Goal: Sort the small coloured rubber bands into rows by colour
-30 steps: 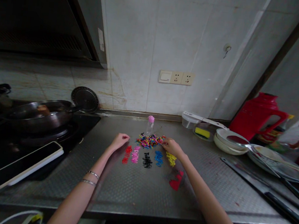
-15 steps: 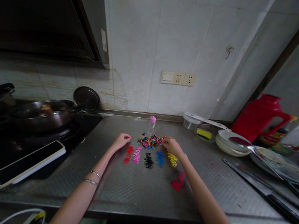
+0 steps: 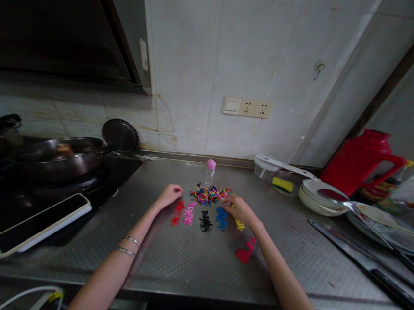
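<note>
A mixed pile of small coloured bands (image 3: 208, 194) lies mid-counter, in front of a small clear bottle with a pink cap (image 3: 210, 167). Nearer me are sorted groups: red (image 3: 177, 213), pink (image 3: 189, 213), black (image 3: 206, 221), blue (image 3: 221, 218) and yellow (image 3: 239, 224). My left hand (image 3: 169, 195) is closed beside the red group, fingertips pinched; what they hold, if anything, is too small to name. Over the blue group's upper edge, right of the pile, is my right hand (image 3: 237, 208), thumb and fingers apart. A red-patterned clear bag (image 3: 245, 252) lies near my right forearm.
At left are a phone (image 3: 42, 224) with a cable, and a wok (image 3: 62, 159) on the stove. A sponge (image 3: 283, 184), bowls (image 3: 323, 197), a red thermos (image 3: 359, 163) and long dark utensils (image 3: 358, 262) stand or lie at right.
My right hand has moved slightly down and right, from the mixed pile's right edge to above the blue group, and its fingers have spread. My left hand has hardly moved.
</note>
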`<move>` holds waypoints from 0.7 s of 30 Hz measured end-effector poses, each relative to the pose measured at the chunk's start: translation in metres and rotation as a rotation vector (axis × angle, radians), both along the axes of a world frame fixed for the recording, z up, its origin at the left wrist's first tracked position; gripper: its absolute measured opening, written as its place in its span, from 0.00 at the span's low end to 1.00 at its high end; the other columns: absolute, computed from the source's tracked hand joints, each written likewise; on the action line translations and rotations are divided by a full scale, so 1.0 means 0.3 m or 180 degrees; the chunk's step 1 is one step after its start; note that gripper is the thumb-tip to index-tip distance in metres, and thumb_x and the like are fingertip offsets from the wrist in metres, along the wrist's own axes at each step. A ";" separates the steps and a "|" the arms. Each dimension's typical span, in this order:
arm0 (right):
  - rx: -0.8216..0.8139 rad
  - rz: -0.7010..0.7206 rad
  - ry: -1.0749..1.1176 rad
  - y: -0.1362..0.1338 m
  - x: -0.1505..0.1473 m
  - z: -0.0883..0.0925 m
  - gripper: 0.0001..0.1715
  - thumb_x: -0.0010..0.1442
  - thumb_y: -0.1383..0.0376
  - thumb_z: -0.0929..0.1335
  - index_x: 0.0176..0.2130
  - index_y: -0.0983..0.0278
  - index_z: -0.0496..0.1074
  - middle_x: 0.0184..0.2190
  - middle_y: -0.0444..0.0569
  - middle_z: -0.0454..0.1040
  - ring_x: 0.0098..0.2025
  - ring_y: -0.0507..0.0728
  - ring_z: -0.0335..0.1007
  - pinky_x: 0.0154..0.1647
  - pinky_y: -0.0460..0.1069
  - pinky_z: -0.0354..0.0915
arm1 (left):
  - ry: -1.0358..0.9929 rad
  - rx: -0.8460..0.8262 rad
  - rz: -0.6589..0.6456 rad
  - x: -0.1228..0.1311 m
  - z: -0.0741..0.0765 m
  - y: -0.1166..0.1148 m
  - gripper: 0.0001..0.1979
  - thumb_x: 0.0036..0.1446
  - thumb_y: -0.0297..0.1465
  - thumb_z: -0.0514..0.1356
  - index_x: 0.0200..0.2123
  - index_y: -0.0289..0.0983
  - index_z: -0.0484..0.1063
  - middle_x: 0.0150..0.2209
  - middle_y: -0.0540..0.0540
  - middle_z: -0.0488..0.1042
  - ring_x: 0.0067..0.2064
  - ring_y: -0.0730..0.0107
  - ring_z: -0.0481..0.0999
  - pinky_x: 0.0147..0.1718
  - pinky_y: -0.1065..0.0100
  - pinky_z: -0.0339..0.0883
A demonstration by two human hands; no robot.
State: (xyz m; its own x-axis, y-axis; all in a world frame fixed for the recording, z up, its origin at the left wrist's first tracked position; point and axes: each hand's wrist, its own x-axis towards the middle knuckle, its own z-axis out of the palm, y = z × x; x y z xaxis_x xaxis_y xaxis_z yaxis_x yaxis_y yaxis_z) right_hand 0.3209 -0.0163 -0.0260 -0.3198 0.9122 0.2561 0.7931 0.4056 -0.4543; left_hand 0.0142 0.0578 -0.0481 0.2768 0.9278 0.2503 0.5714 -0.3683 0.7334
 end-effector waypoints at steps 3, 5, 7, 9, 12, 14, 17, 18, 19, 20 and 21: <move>0.0100 -0.0125 0.0134 -0.003 0.022 -0.010 0.14 0.51 0.66 0.63 0.38 0.63 0.72 0.37 0.49 0.71 0.36 0.53 0.66 0.39 0.45 0.59 | 0.0099 0.0069 -0.0019 0.015 0.001 -0.007 0.11 0.46 0.29 0.54 0.31 0.31 0.74 0.32 0.43 0.76 0.33 0.68 0.73 0.36 0.69 0.64; 0.0171 -0.0221 0.0179 -0.001 0.040 -0.022 0.14 0.51 0.66 0.63 0.38 0.63 0.73 0.37 0.49 0.71 0.38 0.53 0.66 0.40 0.46 0.59 | 0.0177 0.0141 -0.0049 0.037 0.009 -0.022 0.11 0.46 0.29 0.54 0.32 0.31 0.74 0.32 0.43 0.76 0.33 0.68 0.73 0.36 0.70 0.64; 0.0231 -0.0300 0.0203 0.002 0.058 -0.034 0.14 0.52 0.66 0.62 0.37 0.64 0.73 0.36 0.50 0.71 0.38 0.53 0.66 0.40 0.46 0.59 | 0.0245 0.0190 -0.0126 0.067 0.020 -0.044 0.11 0.46 0.28 0.54 0.32 0.31 0.74 0.32 0.43 0.76 0.34 0.69 0.73 0.36 0.70 0.63; 0.0277 -0.0349 0.0206 0.004 0.072 -0.043 0.14 0.52 0.66 0.62 0.37 0.64 0.73 0.36 0.50 0.71 0.37 0.53 0.66 0.40 0.46 0.60 | 0.0327 0.0216 -0.0245 0.101 0.034 -0.065 0.11 0.47 0.28 0.55 0.33 0.31 0.74 0.33 0.43 0.75 0.34 0.69 0.72 0.36 0.71 0.63; 0.0322 -0.0394 0.0193 0.002 0.085 -0.045 0.14 0.52 0.66 0.62 0.37 0.64 0.73 0.35 0.50 0.71 0.35 0.53 0.66 0.38 0.46 0.60 | 0.0586 0.0330 -0.0406 0.145 0.054 -0.082 0.12 0.47 0.28 0.55 0.35 0.32 0.74 0.33 0.44 0.75 0.33 0.70 0.71 0.35 0.71 0.63; 0.0336 -0.0406 0.0180 -0.001 0.088 -0.042 0.14 0.52 0.66 0.62 0.37 0.64 0.73 0.34 0.50 0.71 0.35 0.53 0.65 0.38 0.46 0.60 | 0.0811 0.0477 -0.0503 0.167 0.063 -0.080 0.13 0.47 0.28 0.56 0.36 0.34 0.74 0.34 0.44 0.74 0.33 0.69 0.71 0.35 0.71 0.62; 0.0349 -0.0409 0.0140 -0.006 0.086 -0.037 0.14 0.53 0.66 0.61 0.37 0.64 0.73 0.35 0.50 0.71 0.36 0.53 0.65 0.38 0.46 0.60 | 0.1056 0.0643 -0.0646 0.190 0.069 -0.067 0.12 0.47 0.27 0.56 0.36 0.35 0.75 0.35 0.45 0.74 0.36 0.68 0.71 0.37 0.71 0.62; 0.0348 -0.0410 0.0122 -0.006 0.086 -0.036 0.14 0.53 0.66 0.61 0.37 0.64 0.73 0.35 0.50 0.71 0.36 0.53 0.65 0.38 0.46 0.60 | 0.1112 0.0668 -0.0674 0.196 0.069 -0.063 0.12 0.47 0.27 0.56 0.35 0.36 0.75 0.35 0.45 0.74 0.36 0.68 0.71 0.38 0.71 0.61; 0.0347 -0.0408 0.0103 -0.007 0.085 -0.035 0.13 0.53 0.66 0.61 0.36 0.64 0.73 0.35 0.50 0.71 0.35 0.53 0.65 0.38 0.46 0.60 | 0.1162 0.0684 -0.0693 0.201 0.069 -0.060 0.11 0.47 0.27 0.56 0.35 0.36 0.75 0.35 0.45 0.74 0.36 0.69 0.71 0.38 0.71 0.61; 0.0348 -0.0403 0.0085 -0.007 0.084 -0.035 0.13 0.53 0.66 0.61 0.36 0.64 0.73 0.35 0.50 0.70 0.35 0.53 0.65 0.38 0.45 0.60 | 0.1205 0.0693 -0.0695 0.205 0.068 -0.058 0.11 0.47 0.27 0.56 0.34 0.36 0.75 0.35 0.45 0.73 0.36 0.69 0.71 0.38 0.71 0.61; 0.0348 -0.0401 0.0069 -0.007 0.083 -0.035 0.13 0.53 0.66 0.61 0.36 0.64 0.73 0.35 0.50 0.70 0.35 0.52 0.65 0.38 0.45 0.60 | 0.1238 0.0705 -0.0693 0.209 0.068 -0.057 0.10 0.47 0.27 0.56 0.34 0.36 0.75 0.35 0.45 0.73 0.36 0.69 0.71 0.38 0.72 0.61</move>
